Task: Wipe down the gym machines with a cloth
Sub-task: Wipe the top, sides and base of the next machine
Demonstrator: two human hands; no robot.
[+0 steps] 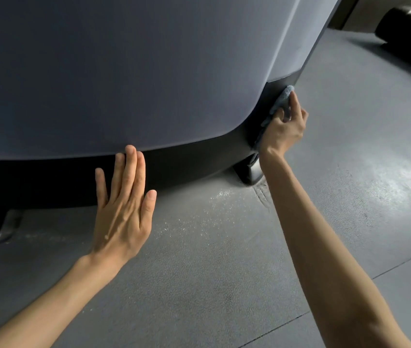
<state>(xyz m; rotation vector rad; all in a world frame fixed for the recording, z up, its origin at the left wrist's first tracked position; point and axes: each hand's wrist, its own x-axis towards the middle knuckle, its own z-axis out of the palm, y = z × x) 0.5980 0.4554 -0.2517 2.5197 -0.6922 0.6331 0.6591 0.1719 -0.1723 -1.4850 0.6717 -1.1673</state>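
The one wide-angle camera rides on the person's head, held low and very near the big smooth grey-panelled gym machine point(149, 71) that fills the far left, and it faces forward and down over the speckled grey rubber floor point(224, 285) spreading near and right.

No legible text, label or sign anywhere.

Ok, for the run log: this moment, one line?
right hand: holds blue cloth against black base of gym machine | left hand: flat on machine side
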